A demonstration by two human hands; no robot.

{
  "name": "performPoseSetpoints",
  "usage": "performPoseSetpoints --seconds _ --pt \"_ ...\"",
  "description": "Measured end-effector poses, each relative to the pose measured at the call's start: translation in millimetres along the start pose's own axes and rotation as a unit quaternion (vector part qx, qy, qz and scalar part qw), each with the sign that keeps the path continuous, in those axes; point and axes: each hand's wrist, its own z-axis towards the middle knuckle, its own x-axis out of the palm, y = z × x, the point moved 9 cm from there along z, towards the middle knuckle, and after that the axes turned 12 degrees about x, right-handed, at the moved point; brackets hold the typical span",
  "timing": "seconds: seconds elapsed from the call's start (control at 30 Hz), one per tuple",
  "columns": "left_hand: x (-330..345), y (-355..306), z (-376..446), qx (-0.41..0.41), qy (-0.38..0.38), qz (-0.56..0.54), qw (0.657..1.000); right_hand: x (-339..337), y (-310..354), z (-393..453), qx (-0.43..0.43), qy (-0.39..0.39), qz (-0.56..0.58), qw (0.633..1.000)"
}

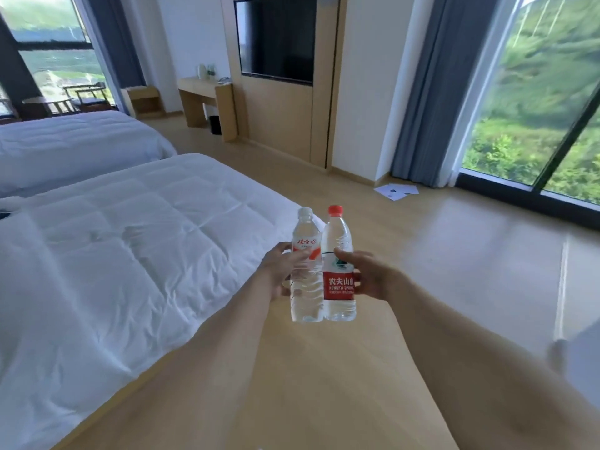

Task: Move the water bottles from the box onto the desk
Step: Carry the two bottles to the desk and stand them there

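Two water bottles are held upright, side by side and touching, in front of the body just below frame centre. The white-capped bottle (306, 267) is gripped by the left hand (281, 271), thumb curled across its label and fingers wrapped behind, out of sight. The red-capped bottle (339, 267) is gripped by the right hand (370, 276) at the red label, thumb on the front, fingers hidden behind.

Both bottles appear full and sealed, so moderate weight is judged. The thin ribbed plastic is expected to dent under a hard squeeze; the label band at mid-height is judged the firmest, least slippery hold, as taken now.

The desk (207, 92) is seen at 11 o'clock, well apart, beside the wall-mounted television (276, 40). A bed (113, 254) lies at 9 o'clock. No box is in view. Placement is not yet done.
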Motion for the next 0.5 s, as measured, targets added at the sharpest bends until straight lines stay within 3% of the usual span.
performPoseSetpoints --seconds 0.5 --pt "94.8 -29.3 236.5 -0.031 0.140 0.011 0.990 -126.0 116.8 129.3 0.008 -0.111 0.041 0.993"
